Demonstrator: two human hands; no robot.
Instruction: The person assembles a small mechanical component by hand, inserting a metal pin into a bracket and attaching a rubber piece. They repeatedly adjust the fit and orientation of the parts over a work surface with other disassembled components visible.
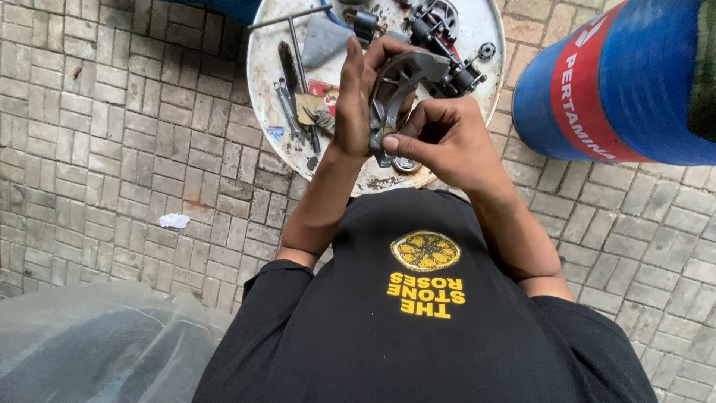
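Observation:
I hold a curved grey metal engine part (399, 80) up in front of me, over a round white drum lid (262, 56). My left hand (356, 101) grips its left side, fingers stretched upward along it. My right hand (440, 134) closes on its lower end, thumb pressed against the metal near the bottom. Both hands are smeared with grease.
On the lid lie wrenches (287, 108), a T-handle tool (294, 33), a wire brush (288, 67) and a dark engine assembly (440, 33). A blue barrel with a red band (626, 82) stands at right. Clear plastic sheeting (97, 343) lies lower left on the brick paving, near a paper scrap (174, 221).

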